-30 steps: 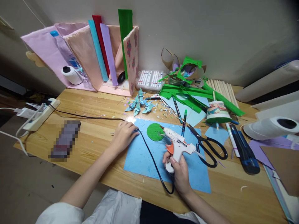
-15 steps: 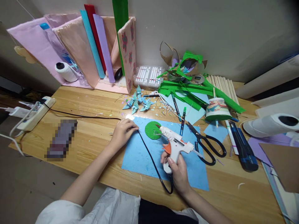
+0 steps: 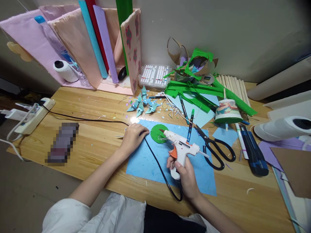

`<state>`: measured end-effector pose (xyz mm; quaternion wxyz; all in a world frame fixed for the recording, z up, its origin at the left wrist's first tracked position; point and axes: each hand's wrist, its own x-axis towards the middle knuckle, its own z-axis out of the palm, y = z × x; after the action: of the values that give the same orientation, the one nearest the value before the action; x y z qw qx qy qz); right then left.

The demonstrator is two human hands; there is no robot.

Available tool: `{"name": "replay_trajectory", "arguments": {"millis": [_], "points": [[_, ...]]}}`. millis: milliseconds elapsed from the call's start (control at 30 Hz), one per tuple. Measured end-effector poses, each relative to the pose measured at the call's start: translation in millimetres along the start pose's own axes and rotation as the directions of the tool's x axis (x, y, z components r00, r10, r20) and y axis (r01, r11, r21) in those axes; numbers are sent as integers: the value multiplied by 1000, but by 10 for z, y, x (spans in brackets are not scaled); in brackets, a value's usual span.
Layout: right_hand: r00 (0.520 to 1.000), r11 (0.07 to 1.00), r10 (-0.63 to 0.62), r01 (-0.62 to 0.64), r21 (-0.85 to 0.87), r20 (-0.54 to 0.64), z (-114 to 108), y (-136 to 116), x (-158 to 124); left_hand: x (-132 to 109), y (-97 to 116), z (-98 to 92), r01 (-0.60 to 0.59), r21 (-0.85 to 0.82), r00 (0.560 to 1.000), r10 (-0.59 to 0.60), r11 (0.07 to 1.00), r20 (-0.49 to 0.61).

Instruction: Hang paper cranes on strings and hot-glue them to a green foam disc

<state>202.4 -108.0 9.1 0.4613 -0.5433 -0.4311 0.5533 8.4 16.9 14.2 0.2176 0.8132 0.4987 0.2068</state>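
My right hand [image 3: 184, 176] grips the handle of a white glue gun [image 3: 181, 147] with an orange trigger. The gun's nozzle rests over a green paper circle [image 3: 157, 133] that lies on a blue sheet [image 3: 150, 161]. My left hand [image 3: 133, 137] lies on the blue sheet's left edge with its fingers curled, touching the gun's black cord [image 3: 155, 161] just left of the green circle.
Black scissors [image 3: 215, 149], a green marker [image 3: 191, 124] and a blue utility knife [image 3: 252, 152] lie to the right. Paper cranes [image 3: 143, 105], green paper strips [image 3: 194, 92], a marker box [image 3: 155, 75], a patterned cup [image 3: 227, 111], and wooden sticks [image 3: 232, 85] crowd the back. A power strip [image 3: 31, 116] sits far left.
The glue gun's nozzle has shifted slightly left across the green circle. My left hand stays at the blue sheet's edge. The camera has tilted a little.
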Motion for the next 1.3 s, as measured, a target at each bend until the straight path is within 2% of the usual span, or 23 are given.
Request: {"name": "replay_trajectory", "arguments": {"millis": [233, 500, 700, 967, 1300], "points": [[991, 976, 122, -109, -190, 57, -43, -89, 64, 2, 1, 7, -44, 106, 998, 39, 993, 49], [983, 935, 170, -139, -326, 68, -22, -243, 163, 4, -10, 19, -82, 145, 996, 74, 986, 57], [981, 912, 183, -147, -383, 60, -24, -333, 189, 0, 5, 24, -100, 127, 995, 95, 987, 42], [979, 909, 194, -155, -387, 64, -15, -322, 194, 3, 1, 62, -125, 178, 992, 118, 976, 50], [981, 887, 177, -124, -444, 79, -10, -336, 213, 2, 28, 67, -81, 225, 997, 76, 971, 29]]}}
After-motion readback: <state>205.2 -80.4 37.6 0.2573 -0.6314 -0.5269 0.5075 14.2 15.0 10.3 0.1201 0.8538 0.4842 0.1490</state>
